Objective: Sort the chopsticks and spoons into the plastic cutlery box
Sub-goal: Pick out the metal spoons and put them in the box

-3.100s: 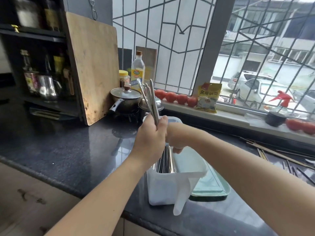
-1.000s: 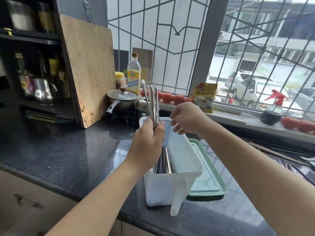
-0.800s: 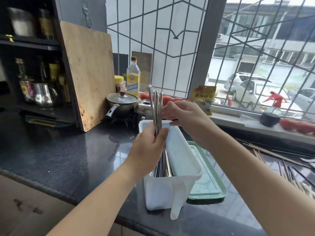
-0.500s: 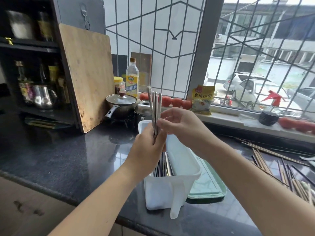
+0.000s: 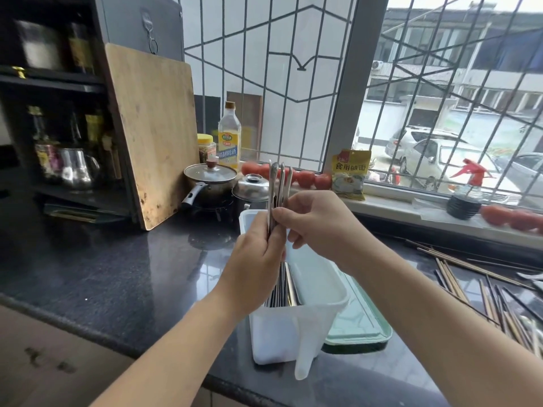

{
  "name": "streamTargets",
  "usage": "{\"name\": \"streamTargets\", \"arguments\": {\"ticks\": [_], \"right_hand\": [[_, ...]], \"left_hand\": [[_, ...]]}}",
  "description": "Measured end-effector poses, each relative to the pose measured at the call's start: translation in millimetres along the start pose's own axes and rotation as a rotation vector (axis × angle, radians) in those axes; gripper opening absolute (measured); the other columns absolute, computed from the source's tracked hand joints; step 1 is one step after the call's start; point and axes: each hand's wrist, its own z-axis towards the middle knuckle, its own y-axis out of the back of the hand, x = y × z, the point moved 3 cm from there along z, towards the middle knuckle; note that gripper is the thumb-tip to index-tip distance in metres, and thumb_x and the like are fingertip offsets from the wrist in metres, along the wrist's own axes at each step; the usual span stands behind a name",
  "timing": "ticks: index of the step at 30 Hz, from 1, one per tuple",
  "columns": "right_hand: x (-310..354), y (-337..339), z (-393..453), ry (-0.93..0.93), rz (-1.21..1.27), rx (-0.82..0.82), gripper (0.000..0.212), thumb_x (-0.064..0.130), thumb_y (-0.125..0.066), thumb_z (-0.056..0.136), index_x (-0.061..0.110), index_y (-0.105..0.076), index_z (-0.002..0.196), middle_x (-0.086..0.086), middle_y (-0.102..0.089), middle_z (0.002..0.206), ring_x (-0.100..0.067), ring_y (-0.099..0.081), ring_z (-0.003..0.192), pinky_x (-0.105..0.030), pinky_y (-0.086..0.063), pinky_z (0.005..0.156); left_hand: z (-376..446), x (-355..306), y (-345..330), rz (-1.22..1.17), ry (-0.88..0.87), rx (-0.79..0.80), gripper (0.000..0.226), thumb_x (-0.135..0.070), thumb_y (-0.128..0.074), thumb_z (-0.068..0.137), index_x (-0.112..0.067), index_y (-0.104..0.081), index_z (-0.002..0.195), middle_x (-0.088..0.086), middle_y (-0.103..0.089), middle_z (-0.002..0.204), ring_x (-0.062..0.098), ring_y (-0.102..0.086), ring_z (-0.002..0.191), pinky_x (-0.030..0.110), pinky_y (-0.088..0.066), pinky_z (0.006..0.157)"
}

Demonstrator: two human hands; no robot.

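Gripping metal chopsticks (image 5: 279, 189) upright in left hand (image 5: 255, 271) above white box (image 5: 317, 295); right hand (image 5: 317, 224) pinching one. Best: square tips, lower beside those already inside, release gently.

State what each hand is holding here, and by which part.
The left hand grips a bundle of metal chopsticks around its middle, upright above the cutlery box. The right hand pinches the same bundle just above the left.

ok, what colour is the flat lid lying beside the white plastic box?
Pale mint green lid, clearest in the head view.
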Motion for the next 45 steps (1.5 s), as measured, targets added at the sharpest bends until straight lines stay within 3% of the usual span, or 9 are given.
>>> {"name": "streamTargets", "arguments": {"ticks": [9, 15, 21, 29, 31, 34, 38, 42, 45], "right_hand": [[3.1, 4.9, -0.2, -0.107, 0.121, 0.022, 0.016, 0.016, -0.066, 0.097, 0.003, -0.071, 0.091, -0.01, -0.071, 0.074, -0.019, -0.067, 0.064, -0.029, -0.059, 0.063], [22.7, 41.3, 25.6, 0.082, -0.424, -0.401, 0.021, 0.017, -0.058, 0.096, 0.01, -0.062, 0.077, -0.003, -0.061, 0.071, -0.017, -0.056, 0.061, -0.031, -0.048, 0.055], [-32.6, -29.4, 42.7, -0.136, -0.898, 0.268, 0.006, -0.002, -0.068, 0.082, 0.004, -0.065, 0.082, -0.006, -0.067, 0.077, -0.02, -0.063, 0.064, -0.032, -0.054, 0.055], [-60.2, -57.3, 31.3, -0.226, -1.011, 0.521, 0.026, -0.004, -0.055, 0.092, 0.004, -0.05, 0.068, -0.008, -0.056, 0.079, -0.032, -0.061, 0.087, -0.038, -0.055, 0.09], [-54.6, -55.2, 33.4, -0.186, -1.052, 0.573, 0.009, -0.002, -0.056, 0.093, -0.002, -0.064, 0.089, -0.007, -0.062, 0.084, -0.031, -0.065, 0.086, -0.039, -0.057, 0.087], [-38.1, -29.5, 46.6, -0.183, -0.822, 0.314, 0.018, 0.001, -0.055, 0.094, -0.002, -0.066, 0.108, -0.007, -0.058, 0.075, -0.02, -0.06, 0.06, -0.032, -0.056, 0.057], [-6.9, 9.6, 52.6, -0.099, -0.477, 0.079, 0.012, 0.005, -0.06, 0.097, 0.004, -0.07, 0.104, -0.012, -0.074, 0.092, -0.022, -0.073, 0.067, -0.034, -0.063, 0.062], [16.3, 19.2, 31.1, -0.051, 0.072, 0.127, 0.032, 0.032, -0.053, 0.105, 0.007, -0.071, 0.097, -0.008, -0.074, 0.089, -0.018, -0.065, 0.062, -0.029, -0.055, 0.057], [16.1, 10.6, 21.4, -0.011, 0.01, 0.186, 0.029, 0.032, -0.061, 0.1, 0.006, -0.072, 0.096, -0.01, -0.075, 0.089, -0.016, -0.064, 0.064, -0.026, -0.055, 0.059]], "left_hand": [[-0.8, 1.5, 0.0, -0.076, 0.021, -0.024, 0.028, -0.054, -0.04, 0.102, -0.033, -0.058, 0.102, -0.006, -0.065, 0.077, 0.011, -0.058, 0.06, 0.031, -0.044, 0.06], [-0.3, -0.9, 2.2, -0.144, 0.08, -0.117, 0.026, -0.029, -0.038, 0.112, -0.017, -0.049, 0.091, 0.01, -0.054, 0.07, 0.017, -0.05, 0.05, 0.025, -0.041, 0.048], [0.0, 0.2, 1.8, -0.093, 0.04, -0.163, 0.027, -0.04, -0.039, 0.103, -0.034, -0.048, 0.079, -0.004, -0.053, 0.062, 0.017, -0.049, 0.054, 0.036, -0.041, 0.057], [1.1, 2.5, 1.5, -0.076, 0.043, -0.153, 0.028, -0.043, -0.04, 0.101, -0.023, -0.048, 0.083, -0.003, -0.054, 0.059, 0.015, -0.048, 0.047, 0.036, -0.039, 0.057], [1.4, 2.4, 2.0, -0.076, 0.055, -0.138, 0.027, -0.044, -0.04, 0.101, -0.027, -0.049, 0.081, -0.004, -0.054, 0.061, 0.017, -0.049, 0.051, 0.039, -0.04, 0.059], [2.8, 1.9, 2.7, -0.064, 0.053, -0.105, 0.027, -0.041, -0.042, 0.104, -0.033, -0.048, 0.079, -0.004, -0.052, 0.062, 0.02, -0.049, 0.057, 0.045, -0.043, 0.058], [3.1, 0.5, 3.0, 0.022, 0.032, -0.07, 0.024, -0.03, -0.042, 0.11, -0.021, -0.049, 0.089, -0.001, -0.054, 0.061, 0.017, -0.05, 0.052, 0.044, -0.046, 0.058], [3.8, 1.5, 2.1, 0.075, 0.023, -0.056, 0.02, -0.033, -0.044, 0.11, -0.021, -0.053, 0.096, 0.0, -0.059, 0.066, 0.015, -0.052, 0.055, 0.047, -0.049, 0.062], [3.8, 2.1, 2.0, 0.072, 0.009, -0.05, 0.018, -0.038, -0.044, 0.108, -0.028, -0.054, 0.098, -0.002, -0.06, 0.067, 0.015, -0.054, 0.055, 0.048, -0.05, 0.062]]}}
